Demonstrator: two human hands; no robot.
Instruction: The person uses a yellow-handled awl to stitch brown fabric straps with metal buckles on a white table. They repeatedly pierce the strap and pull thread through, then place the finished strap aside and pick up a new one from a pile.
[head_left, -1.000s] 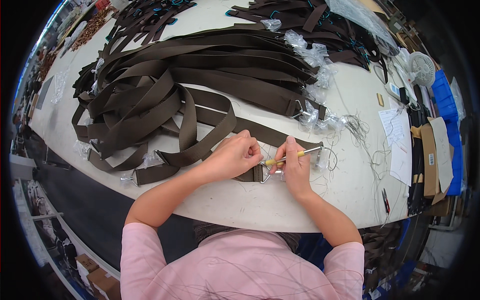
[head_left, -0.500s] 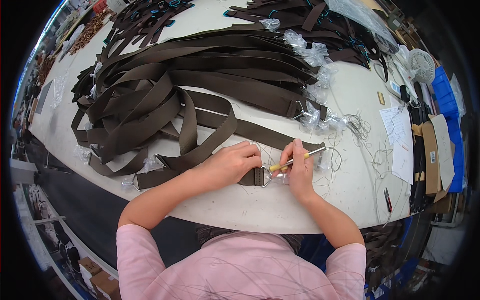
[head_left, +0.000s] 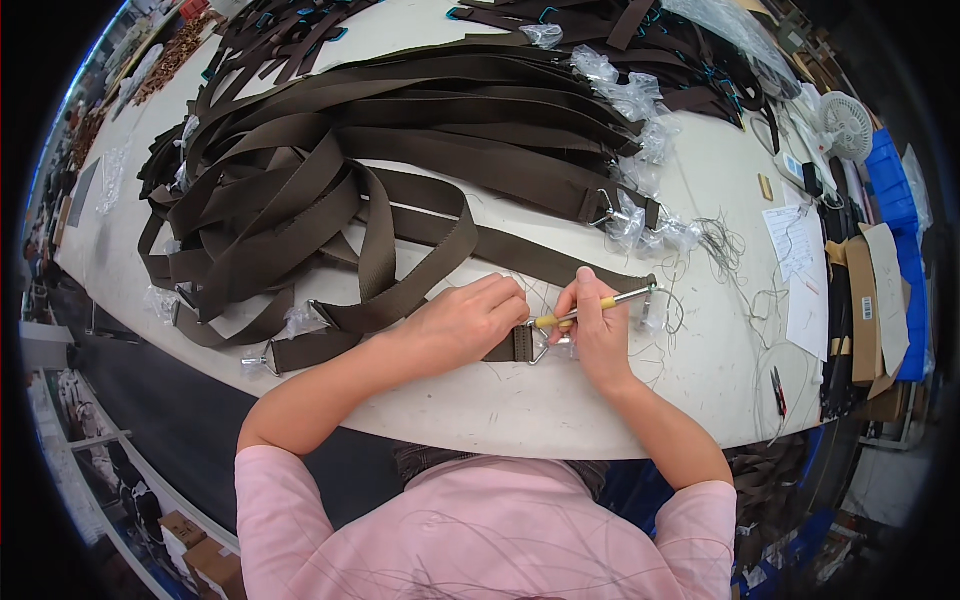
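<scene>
Yellow-and-silver slim rod-like tool (head_left: 628, 296) gripped in your right hand (head_left: 603, 345) | your left hand (head_left: 465, 318), fingers curled (on what, I can't tell) | dark brown webbing strap (head_left: 520, 347) showing from under it, triangular silver metal ring (head_left: 542, 353) near the tool's yellow end, on the white table (head_left: 480, 405) | looped dark brown webbing pile (head_left: 270, 215) beyond

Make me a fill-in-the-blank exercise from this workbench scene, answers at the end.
1. The right hand grips a slim tool with a silver shaft and a ____ end.
2. From beneath the left hand comes a strap end fitted with a metal ring shaped like a ____.
3. The small fan at the upper right is ____.
4. The person's shirt is ____.

Missing words: yellow; triangle; white; pink.
</scene>
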